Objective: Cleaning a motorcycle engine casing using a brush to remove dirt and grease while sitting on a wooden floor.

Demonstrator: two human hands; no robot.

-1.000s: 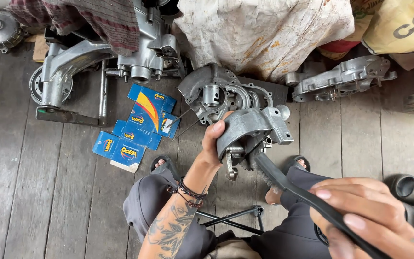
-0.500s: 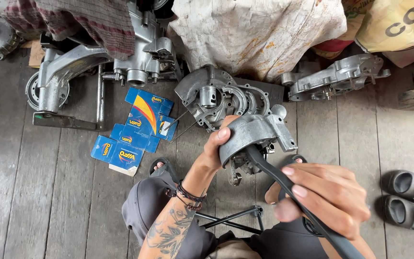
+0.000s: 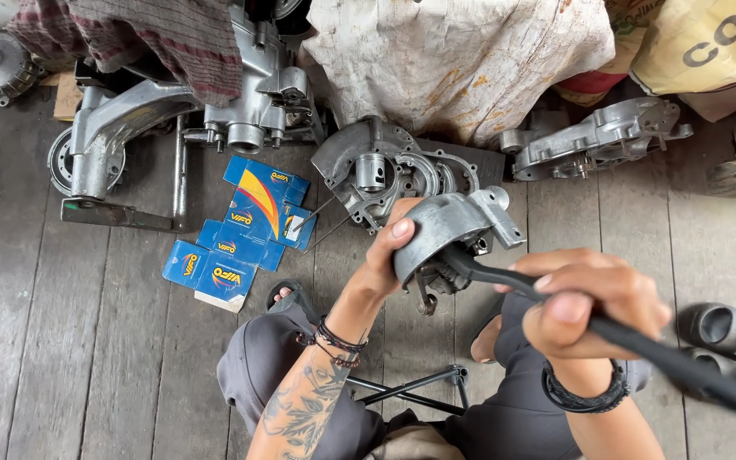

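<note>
Closest to us, between our knees, our right hand [image 3: 594,302] is clamped around a long black bar [image 3: 641,341] that runs in from the lower right; its far end sits at the underside of the grey metal housing [image 3: 453,226]. Compared with a second ago, our right hand has come up and in along the bar, and it now grips nearer the housing. We judge this as a shortening of the lever for closer, more controlled work on the part.

Our left hand [image 3: 385,255] is closed on the housing's near edge, thumb on top, holding it raised above the wooden floor [image 3: 70,341], as it did in the two earlier views. The housing has turned slightly and now sits a little lower in the view.

Just beyond our left knee lie flat blue cardboard boxes [image 3: 240,230], several overlapping, each with a yellow and orange swoosh and a small oval label; one shows a white end flap. Further out rests an open engine case [image 3: 385,170], with a second case half [image 3: 598,136] to its right. Behind these are a stained white cloth [image 3: 462,51] and, at top right, a pale sack [image 3: 709,43] with large dark lettering. A checked cloth [image 3: 155,34] drapes the parts at top left.
</note>
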